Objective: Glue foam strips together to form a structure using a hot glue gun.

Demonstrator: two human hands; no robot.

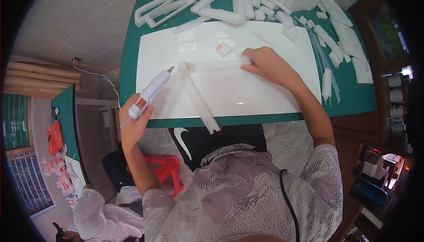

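Observation:
My left hand (134, 125) is wrapped round a white glue gun (152, 91), with a glue stick poking out of its back end. The gun's nozzle points up and right, close to the corner where two white foam strips meet. One foam strip (214, 66) lies crosswise on the white board (269, 98). My right hand (268, 64) pinches foam at that strip's right end; the fingertips partly cover it. The second foam strip (197, 98) slants toward me, its near end overhanging the table edge. A small foam block (224, 49) with a reddish mark lies just beyond.
Foam frames (165, 5) and many loose foam pieces (265, 8) line the far side of the green table (128, 65). Clear glue sticks (333, 76) lie at the right. A red stool (170, 167) and a person in white (101, 213) are at lower left.

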